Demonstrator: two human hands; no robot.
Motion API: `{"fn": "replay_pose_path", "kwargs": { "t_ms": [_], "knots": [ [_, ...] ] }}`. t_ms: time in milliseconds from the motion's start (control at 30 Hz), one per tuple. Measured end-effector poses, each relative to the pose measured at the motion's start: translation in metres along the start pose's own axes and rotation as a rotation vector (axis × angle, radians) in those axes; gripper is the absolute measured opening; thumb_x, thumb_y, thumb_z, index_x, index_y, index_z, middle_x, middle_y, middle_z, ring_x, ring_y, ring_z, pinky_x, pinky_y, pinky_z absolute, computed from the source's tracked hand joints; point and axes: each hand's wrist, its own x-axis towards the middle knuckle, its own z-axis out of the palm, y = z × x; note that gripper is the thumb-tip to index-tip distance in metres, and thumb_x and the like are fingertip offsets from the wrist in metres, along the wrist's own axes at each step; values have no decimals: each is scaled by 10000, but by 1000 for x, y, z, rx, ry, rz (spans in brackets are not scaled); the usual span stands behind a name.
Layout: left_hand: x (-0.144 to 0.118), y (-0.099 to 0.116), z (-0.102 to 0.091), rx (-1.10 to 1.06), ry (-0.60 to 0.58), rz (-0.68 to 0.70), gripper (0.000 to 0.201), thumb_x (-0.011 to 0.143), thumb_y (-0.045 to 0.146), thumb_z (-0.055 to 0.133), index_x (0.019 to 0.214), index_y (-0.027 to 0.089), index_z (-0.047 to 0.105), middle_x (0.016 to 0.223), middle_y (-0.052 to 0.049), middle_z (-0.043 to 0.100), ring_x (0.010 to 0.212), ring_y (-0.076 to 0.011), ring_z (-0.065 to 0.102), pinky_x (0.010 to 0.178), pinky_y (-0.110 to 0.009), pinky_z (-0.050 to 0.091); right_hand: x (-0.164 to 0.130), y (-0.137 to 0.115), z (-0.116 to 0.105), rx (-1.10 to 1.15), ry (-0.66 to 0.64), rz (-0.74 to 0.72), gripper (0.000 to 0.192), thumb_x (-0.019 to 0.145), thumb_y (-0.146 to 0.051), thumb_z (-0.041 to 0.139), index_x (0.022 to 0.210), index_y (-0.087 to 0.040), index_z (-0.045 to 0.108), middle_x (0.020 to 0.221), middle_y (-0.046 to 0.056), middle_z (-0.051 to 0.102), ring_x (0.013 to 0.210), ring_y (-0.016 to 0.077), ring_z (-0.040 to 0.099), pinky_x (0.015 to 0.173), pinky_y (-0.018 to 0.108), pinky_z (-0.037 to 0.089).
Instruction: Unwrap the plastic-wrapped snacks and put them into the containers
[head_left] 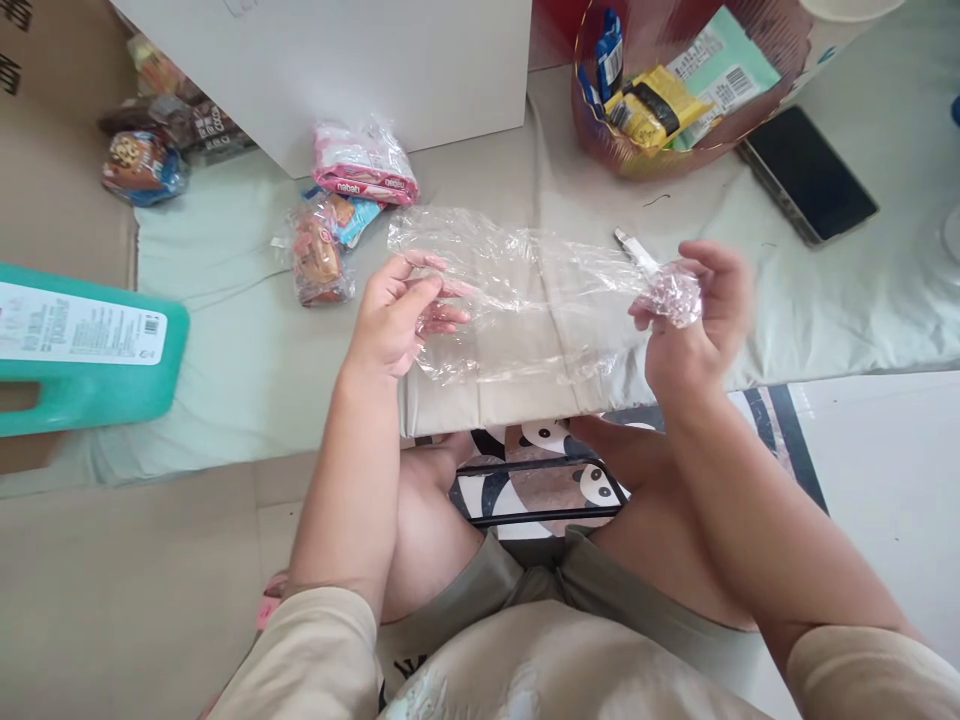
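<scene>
A clear plastic bag is stretched between my two hands, just above the covered surface. My left hand pinches its left end between thumb and fingers. At the other end, my right hand grips the bag where it is bunched up into a crinkled wad. A small white-handled tool, perhaps a cutter, lies behind the bag near my right fingers; part of it is hidden. Left of the bag lie a pink wafer pack, a blue packet and a clear-wrapped bun or pastry.
A see-through bowl with several packets stands at the back right, beside a black phone. A white box stands behind. A green container lies at left, near a cardboard box and more wrapped snacks.
</scene>
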Motion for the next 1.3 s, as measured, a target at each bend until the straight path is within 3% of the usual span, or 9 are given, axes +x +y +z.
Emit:
{"fn": "replay_pose_path", "kwargs": {
  "t_ms": [133,200,467,600,733,833,967,1167,1300],
  "knots": [
    [8,-2,-2,42,144,-94,238,816,284,731,991,252,572,787,18,754,619,-125,734,488,-182,509,4,-3,4,193,-127,467,326,792,-415,717,1054,-254,609,867,14,666,666,136,645,485,249,446],
    [10,-3,-5,33,179,-124,211,838,281,714,984,246,566,773,15,753,630,-126,740,500,-181,517,5,-4,4,201,-167,524,335,792,-367,727,1081,-249,606,874,7,704,697,139,683,540,260,523],
    [8,-3,-12,55,166,-56,297,852,442,766,997,262,581,803,12,763,660,-130,755,502,-184,517,-5,-6,3,95,-192,266,826,770,-237,781,1485,-345,381,762,-53,701,737,206,723,713,392,609],
    [5,-1,-17,146,212,-84,335,808,380,816,1037,251,608,616,59,668,508,-96,660,448,-180,462,-3,-13,3,159,-42,215,574,816,-224,721,1334,-336,501,777,-51,691,658,155,687,682,328,567],
    [0,2,-22,114,122,96,658,706,375,917,1264,327,570,693,83,692,618,-98,683,573,-213,533,0,-12,0,167,-3,130,161,833,-284,685,992,-282,656,852,-13,684,665,135,658,636,310,532],
    [-2,2,-24,134,30,285,811,592,336,989,1289,346,574,766,73,701,803,-133,721,746,-271,586,0,-10,-4,142,-22,7,257,793,-291,723,1049,-307,713,876,-5,666,774,165,658,739,360,563],
    [-1,-2,-23,263,114,443,861,630,226,947,1378,358,541,830,55,689,859,-157,718,743,-282,574,1,-9,-8,-30,-4,-51,278,802,-284,722,1078,-309,748,809,-5,606,748,172,602,780,392,545],
    [2,-7,-27,514,222,523,197,757,268,865,919,255,755,782,17,604,803,-142,649,810,-323,563,5,-14,-10,-324,145,-191,103,829,-309,726,870,-269,812,859,32,512,798,185,558,858,445,535],
    [1,-2,-28,586,291,666,241,762,413,883,761,231,724,965,-44,625,1100,-227,642,1051,-427,511,6,-20,-14,-332,176,-303,171,879,-389,736,781,-249,723,1173,118,559,1185,319,579,1038,571,475]
  ]
}}
